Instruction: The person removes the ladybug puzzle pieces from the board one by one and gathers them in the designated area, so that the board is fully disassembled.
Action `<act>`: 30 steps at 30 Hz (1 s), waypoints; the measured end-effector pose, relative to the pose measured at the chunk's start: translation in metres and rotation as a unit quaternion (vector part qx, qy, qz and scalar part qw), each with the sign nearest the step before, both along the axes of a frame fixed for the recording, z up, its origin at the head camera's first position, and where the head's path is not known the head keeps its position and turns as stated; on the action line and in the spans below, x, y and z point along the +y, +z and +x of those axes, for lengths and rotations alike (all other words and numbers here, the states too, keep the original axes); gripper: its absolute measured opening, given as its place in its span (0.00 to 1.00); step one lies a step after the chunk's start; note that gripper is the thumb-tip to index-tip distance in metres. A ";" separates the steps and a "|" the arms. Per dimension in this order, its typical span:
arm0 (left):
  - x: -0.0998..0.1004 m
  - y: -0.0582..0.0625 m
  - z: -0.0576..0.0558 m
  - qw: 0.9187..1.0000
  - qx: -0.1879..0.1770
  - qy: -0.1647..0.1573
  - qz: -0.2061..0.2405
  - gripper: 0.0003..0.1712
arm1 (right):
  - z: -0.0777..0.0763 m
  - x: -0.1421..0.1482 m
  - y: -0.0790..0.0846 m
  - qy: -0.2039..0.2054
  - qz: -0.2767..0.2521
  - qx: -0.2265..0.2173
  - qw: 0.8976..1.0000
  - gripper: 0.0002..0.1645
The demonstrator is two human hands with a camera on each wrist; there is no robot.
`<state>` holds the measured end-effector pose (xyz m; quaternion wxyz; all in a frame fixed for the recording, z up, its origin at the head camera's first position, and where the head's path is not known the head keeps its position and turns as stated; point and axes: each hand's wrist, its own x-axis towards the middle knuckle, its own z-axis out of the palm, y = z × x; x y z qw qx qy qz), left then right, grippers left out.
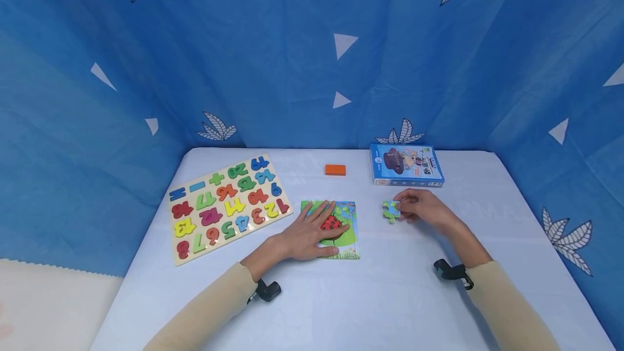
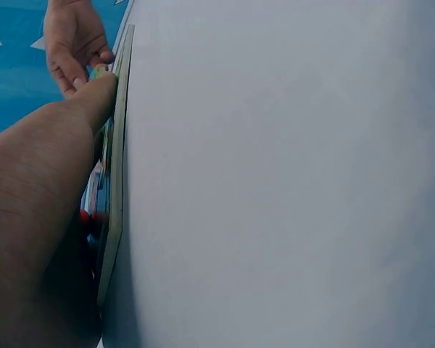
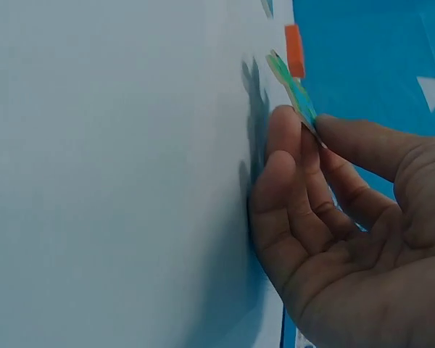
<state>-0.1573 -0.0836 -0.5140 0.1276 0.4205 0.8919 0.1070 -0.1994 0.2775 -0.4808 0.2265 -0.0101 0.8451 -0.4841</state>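
Note:
A square ladybug jigsaw puzzle (image 1: 348,242) lies on the white table, with my left hand (image 1: 309,234) spread flat over its left and middle part, fingers straight. Part of the red ladybug shows between those fingers. To the right, my right hand (image 1: 421,207) pinches a blue and green jigsaw piece (image 1: 390,210) by its right edge. In the right wrist view the thumb and fingertips grip the piece (image 3: 293,90) tilted, and its shadow falls on the table. The left wrist view shows the puzzle board's edge (image 2: 116,174) beneath the left hand.
A wooden number board (image 1: 195,215) with colourful numerals lies left of the puzzle. An orange block (image 1: 335,170) sits behind it. At the back right is a blue box (image 1: 408,164) with a hat picture. Blue cloth (image 1: 292,58) hangs behind the table.

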 end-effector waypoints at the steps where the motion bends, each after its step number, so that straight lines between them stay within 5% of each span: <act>1: 0.000 0.000 0.000 1.000 0.000 0.001 0.000 0.38 | 0.000 0.004 0.001 0.002 0.003 -0.003 1.000 0.21; 14: 0.000 -0.002 0.000 1.000 0.000 0.002 -0.003 0.38 | -0.005 0.035 0.003 -0.002 0.030 -0.036 0.999 0.25; 30: 0.000 -0.002 -0.001 1.000 0.005 0.000 -0.002 0.38 | -0.008 0.056 0.001 0.031 0.121 0.024 0.992 0.20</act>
